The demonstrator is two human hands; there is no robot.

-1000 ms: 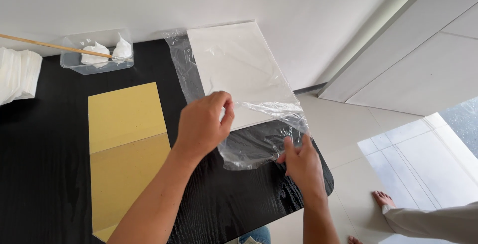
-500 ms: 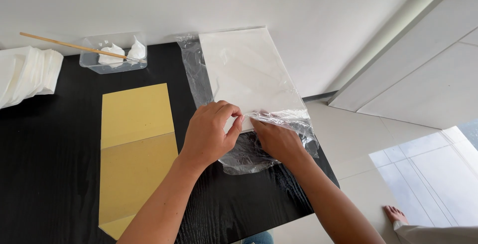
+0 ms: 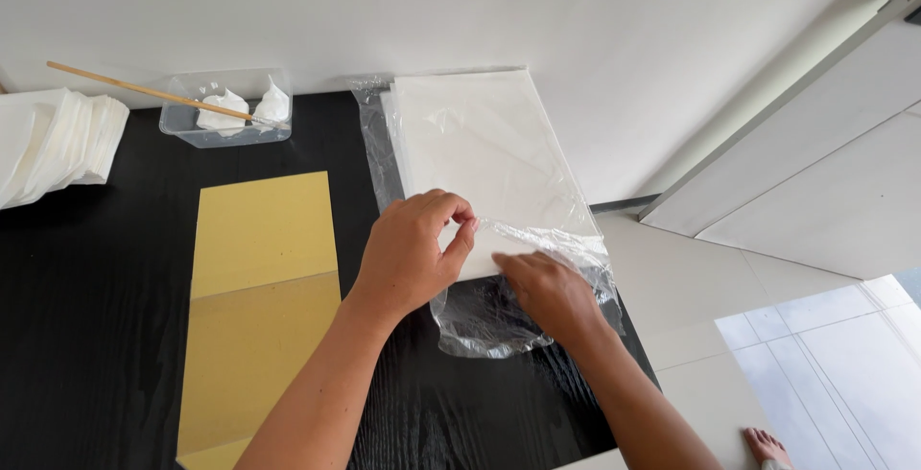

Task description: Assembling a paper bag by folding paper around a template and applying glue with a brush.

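At the worktop's (image 3: 86, 317) far left corner you have a stack of white paper (image 3: 53, 144), fanned and lying against the wall. Just right of it, along the back edge, sits a clear tub (image 3: 182, 123) with white wads inside and a wooden stick (image 3: 144, 92) resting across it. In front of the tub a yellow sheet (image 3: 259, 307) lies flat, running down to the near edge.

Your left hand (image 3: 413, 254) is just right of that sheet, its fingers (image 3: 459, 213) pinched together on the near edge of the white sheets (image 3: 480, 153). Those sheets lie in a clear plastic bag (image 3: 489, 321) at the worktop's right side, reaching from the back edge toward you; the bag's open, crumpled end lies nearest you. Your right hand (image 3: 549, 295) rests flat on that crumpled plastic, fingers together and pressing down, touching the bag beside your left fingertips.

Past the right edge, on the tiled floor, a bare foot (image 3: 767, 446) shows.
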